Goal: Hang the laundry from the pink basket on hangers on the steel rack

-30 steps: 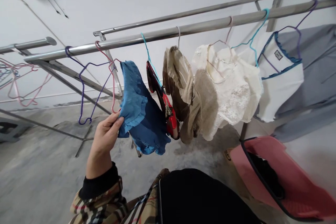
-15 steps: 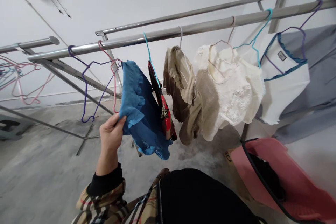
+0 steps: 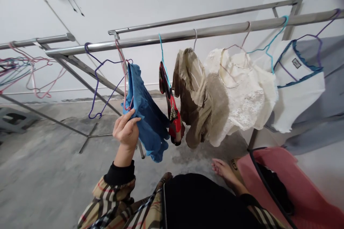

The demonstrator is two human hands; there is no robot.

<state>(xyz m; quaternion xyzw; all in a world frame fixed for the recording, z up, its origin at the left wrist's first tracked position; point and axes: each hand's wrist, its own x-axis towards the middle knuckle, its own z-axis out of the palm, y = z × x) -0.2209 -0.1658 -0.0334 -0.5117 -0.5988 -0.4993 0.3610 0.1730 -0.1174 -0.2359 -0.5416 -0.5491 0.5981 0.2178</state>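
Observation:
My left hand (image 3: 125,128) is at the near left edge of a blue ruffled top (image 3: 146,114), thumb and forefinger closed on its cloth beside the lower end of a pink hanger (image 3: 125,75). That hanger hooks over the metal rail (image 3: 177,38), and the top droops from it, partly bunched. Low on the right, my right hand (image 3: 224,170) is empty, its fingers stretched out near the pink basket. Just right of the blue top, a red and black patterned garment (image 3: 174,114) hangs from a light blue hanger (image 3: 163,57).
Farther right along the rail hang a brown garment (image 3: 192,96), a white lace top (image 3: 242,89) and a white top with blue trim (image 3: 298,89). A bare purple hanger (image 3: 95,89) is at left. The pink basket (image 3: 303,175) holds dark cloth.
My left hand has turned and shifted slightly right, and the blue top hangs narrower, with the pink hanger's end now in front of it. My right hand has come into view at the lower right.

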